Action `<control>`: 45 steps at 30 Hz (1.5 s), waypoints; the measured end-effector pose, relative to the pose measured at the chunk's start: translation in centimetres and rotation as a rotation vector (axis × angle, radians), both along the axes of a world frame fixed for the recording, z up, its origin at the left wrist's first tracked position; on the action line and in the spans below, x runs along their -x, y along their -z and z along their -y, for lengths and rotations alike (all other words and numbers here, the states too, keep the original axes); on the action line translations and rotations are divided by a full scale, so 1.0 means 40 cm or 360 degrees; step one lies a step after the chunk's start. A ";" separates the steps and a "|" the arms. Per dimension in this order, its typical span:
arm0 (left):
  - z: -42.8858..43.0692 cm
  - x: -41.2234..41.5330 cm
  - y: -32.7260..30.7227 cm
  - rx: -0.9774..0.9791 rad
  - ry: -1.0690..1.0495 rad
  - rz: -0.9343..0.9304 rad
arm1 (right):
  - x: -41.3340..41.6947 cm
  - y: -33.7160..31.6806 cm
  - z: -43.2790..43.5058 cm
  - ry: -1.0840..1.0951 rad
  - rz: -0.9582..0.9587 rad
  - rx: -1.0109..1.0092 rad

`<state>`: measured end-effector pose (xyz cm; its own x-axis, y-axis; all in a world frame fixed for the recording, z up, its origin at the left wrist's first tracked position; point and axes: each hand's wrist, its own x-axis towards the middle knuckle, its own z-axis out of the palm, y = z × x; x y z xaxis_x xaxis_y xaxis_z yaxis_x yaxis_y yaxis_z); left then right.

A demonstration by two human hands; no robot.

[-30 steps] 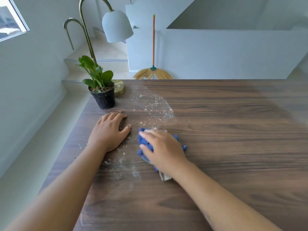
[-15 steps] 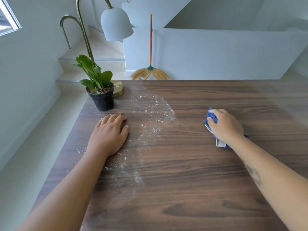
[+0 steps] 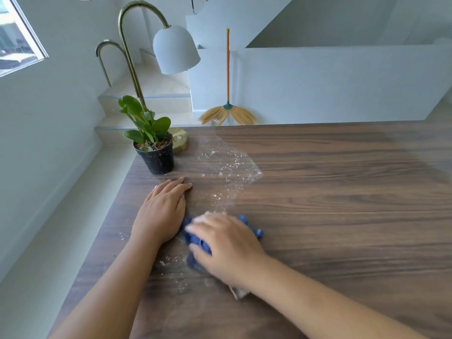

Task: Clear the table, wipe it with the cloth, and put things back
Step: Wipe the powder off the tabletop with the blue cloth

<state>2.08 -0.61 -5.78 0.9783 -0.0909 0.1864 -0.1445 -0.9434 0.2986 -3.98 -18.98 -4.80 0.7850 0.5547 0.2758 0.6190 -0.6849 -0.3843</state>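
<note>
My right hand (image 3: 226, 245) presses a crumpled blue cloth (image 3: 195, 241) onto the wooden table (image 3: 342, 216), fingers spread over it and blurred by motion. The cloth lies just right of my left hand (image 3: 160, 212), which rests flat on the table with straight fingers. White crumbs and a smeared streak (image 3: 227, 167) run from the far left part of the table toward my hands. A small potted plant (image 3: 154, 148) in a black pot stands at the table's far left corner.
A brass lamp (image 3: 175, 50) with a white shade rises behind the plant, its round base on the table corner. A broom (image 3: 228, 101) leans on the white wall beyond the far edge. The table's left edge drops to the floor.
My right hand has swept the cloth back from the right middle of the table to the spot beside my left hand. The left hand has stayed in place.
</note>
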 end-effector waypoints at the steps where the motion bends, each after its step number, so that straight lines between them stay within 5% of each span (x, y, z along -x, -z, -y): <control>1: -0.002 0.000 0.000 0.0013 -0.0003 -0.0011 | -0.057 0.000 -0.001 0.0086 -0.0027 0.0028; 15: 0.025 0.004 -0.012 -0.0053 -0.0071 -0.0001 | -0.401 0.015 0.335 0.1080 0.0051 0.0221; 22: 0.019 0.005 -0.009 -0.0053 -0.0074 -0.0035 | -0.432 -0.002 0.097 0.0652 0.0048 0.0181; 27: 0.013 0.005 -0.008 -0.0047 -0.0085 -0.0056 | -0.270 -0.014 0.175 0.0167 -0.0104 0.0044; 32: 0.015 0.003 -0.007 -0.0053 -0.0088 -0.0045 | -0.389 -0.007 0.281 0.0553 -0.0149 -0.0053; 36: 0.017 0.000 -0.004 -0.0059 -0.0082 -0.0029 | -0.581 0.010 0.199 0.0898 -0.0010 0.0165; 45: 0.022 0.003 -0.011 -0.0063 -0.0084 -0.0041 | -0.471 -0.003 0.042 0.0247 -0.0069 0.0028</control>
<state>1.96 -1.49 -5.34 0.9863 -0.0459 0.1586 -0.0871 -0.9606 0.2640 14.85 -20.64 -4.70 0.8727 0.4302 0.2310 0.4882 -0.7780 -0.3954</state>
